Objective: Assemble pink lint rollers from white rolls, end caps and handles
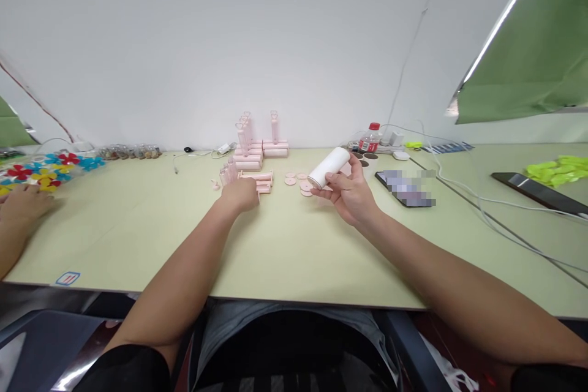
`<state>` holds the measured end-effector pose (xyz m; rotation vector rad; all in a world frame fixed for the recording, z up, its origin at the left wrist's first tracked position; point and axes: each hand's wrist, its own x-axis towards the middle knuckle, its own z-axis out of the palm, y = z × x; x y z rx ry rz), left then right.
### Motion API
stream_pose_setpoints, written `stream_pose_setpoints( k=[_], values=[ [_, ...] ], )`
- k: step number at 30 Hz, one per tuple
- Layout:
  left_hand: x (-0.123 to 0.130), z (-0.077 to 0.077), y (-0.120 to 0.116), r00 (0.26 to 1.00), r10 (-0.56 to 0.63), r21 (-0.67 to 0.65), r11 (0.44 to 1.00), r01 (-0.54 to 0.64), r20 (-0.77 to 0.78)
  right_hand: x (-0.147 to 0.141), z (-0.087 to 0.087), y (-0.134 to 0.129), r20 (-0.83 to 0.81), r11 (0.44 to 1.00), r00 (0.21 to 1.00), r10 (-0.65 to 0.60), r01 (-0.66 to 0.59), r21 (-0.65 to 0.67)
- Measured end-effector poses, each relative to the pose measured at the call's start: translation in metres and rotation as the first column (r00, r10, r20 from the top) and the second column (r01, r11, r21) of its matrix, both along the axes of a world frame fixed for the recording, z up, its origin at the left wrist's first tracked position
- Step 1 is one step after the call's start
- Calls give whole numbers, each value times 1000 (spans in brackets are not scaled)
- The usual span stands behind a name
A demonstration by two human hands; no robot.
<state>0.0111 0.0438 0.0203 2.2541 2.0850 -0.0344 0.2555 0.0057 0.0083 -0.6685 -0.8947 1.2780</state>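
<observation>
In my right hand (pixel 351 193) is a white roll (pixel 329 166), like a lint-roller refill, held tilted above the table with thumb and fingers around it. Small flat pink discs (pixel 290 181) lie on the table just left of that hand. My left hand (pixel 241 194) is lowered among pink parts; its fingers are hidden behind the back of the hand. Pink roller frames (pixel 264 177) lie right beside it, and clear pinkish upright pieces (pixel 228 170) stand just behind it. A small pink part (pixel 215 184) lies to its left.
Pink-and-white rollers (pixel 248 162) are stacked by the wall. A phone (pixel 404 188), a red-capped bottle (pixel 370 138), dark discs (pixel 369 156) and white cables (pixel 441 171) lie to the right. At far left, another person's hand (pixel 25 202) is by colourful flower shapes (pixel 46 174).
</observation>
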Motion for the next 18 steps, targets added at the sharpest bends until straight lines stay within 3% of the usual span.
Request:
stream_pose_setpoints(
  k=[9, 18],
  values=[
    [3, 2, -4, 998, -29, -125, 992, 22, -50, -1, 0, -2, 94, 1000, 995, 12, -14, 19],
    [21, -5, -12, 993, -99, -96, 990, 106, 69, -3, -1, -4, 121, 998, 991, 55, -54, -12]
  ],
)
